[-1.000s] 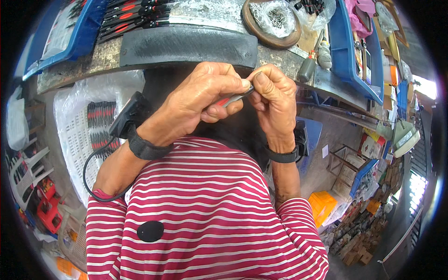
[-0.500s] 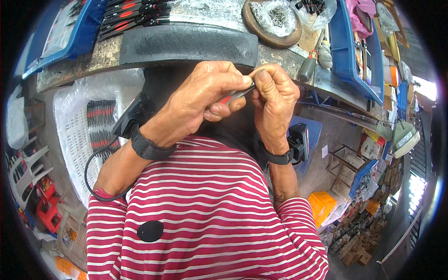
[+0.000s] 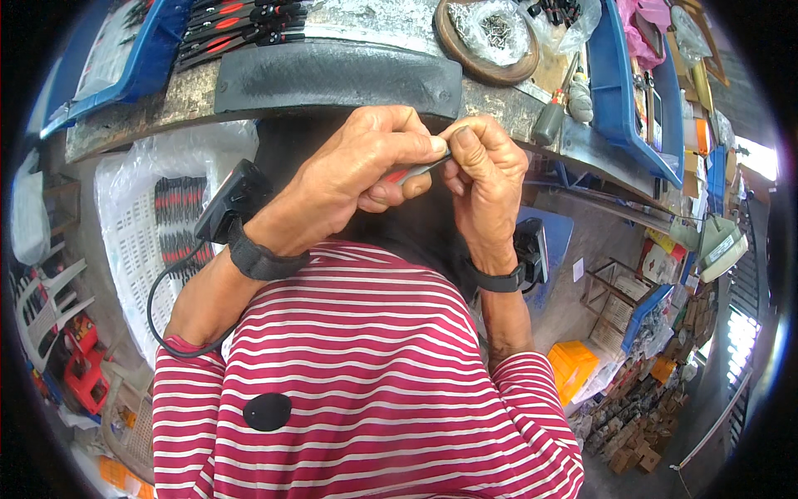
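Observation:
My left hand (image 3: 362,170) is closed around a slim black-and-red piece (image 3: 412,173), its thumb laid along the top and the fingers curled beneath. Only a short stretch of the piece shows; its exact kind is hidden by the fingers. At its tip, my right hand (image 3: 486,179) pinches with thumb and forefinger, the thumbnail facing up. Both hands meet in front of my chest, just short of the dark padded strip (image 3: 337,79) on the workbench's near edge. Several slim black pieces with red ovals (image 3: 233,25) lie at the back left of the bench.
Blue bins (image 3: 145,66) stand at the bench's left and right ends. A round wooden tray (image 3: 449,46) holds a plastic bag of small metal parts (image 3: 496,32). A screwdriver (image 3: 549,123) lies right of it. Below left, a white crate (image 3: 137,241) contains stacked black-and-red pieces.
Both hands have shifted very slightly left, the right hand a little more. The grip on the black-and-red piece looks the same.

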The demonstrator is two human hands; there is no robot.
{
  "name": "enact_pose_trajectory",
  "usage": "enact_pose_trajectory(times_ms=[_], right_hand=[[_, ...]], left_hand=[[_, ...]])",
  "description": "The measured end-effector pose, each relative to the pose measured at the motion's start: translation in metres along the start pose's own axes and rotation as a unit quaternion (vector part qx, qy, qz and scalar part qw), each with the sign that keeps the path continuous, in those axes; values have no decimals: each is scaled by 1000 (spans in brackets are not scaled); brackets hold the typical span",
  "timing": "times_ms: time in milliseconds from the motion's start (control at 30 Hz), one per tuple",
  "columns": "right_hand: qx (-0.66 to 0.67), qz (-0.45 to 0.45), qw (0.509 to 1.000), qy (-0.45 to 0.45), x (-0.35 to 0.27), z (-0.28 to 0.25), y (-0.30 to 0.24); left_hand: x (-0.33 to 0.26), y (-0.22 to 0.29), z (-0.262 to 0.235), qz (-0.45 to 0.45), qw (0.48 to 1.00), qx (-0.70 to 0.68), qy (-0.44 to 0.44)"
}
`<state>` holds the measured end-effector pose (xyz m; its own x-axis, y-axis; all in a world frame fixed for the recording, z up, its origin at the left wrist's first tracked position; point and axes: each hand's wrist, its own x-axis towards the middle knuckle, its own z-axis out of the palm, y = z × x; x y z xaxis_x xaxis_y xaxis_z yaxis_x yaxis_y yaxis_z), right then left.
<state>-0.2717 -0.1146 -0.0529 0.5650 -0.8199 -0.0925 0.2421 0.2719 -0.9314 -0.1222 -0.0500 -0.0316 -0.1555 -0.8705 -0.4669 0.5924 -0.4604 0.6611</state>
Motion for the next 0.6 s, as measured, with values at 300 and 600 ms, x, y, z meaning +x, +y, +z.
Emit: enact_pose_trajectory(times_ms=[300,600], right_hand=[[28,9,1000,10,-1,3,4],[28,10,999,23,-4,8,9]], left_hand=[[-3,0,-4,111,982,151,-8],[-10,-10,0,286,780,538,142]])
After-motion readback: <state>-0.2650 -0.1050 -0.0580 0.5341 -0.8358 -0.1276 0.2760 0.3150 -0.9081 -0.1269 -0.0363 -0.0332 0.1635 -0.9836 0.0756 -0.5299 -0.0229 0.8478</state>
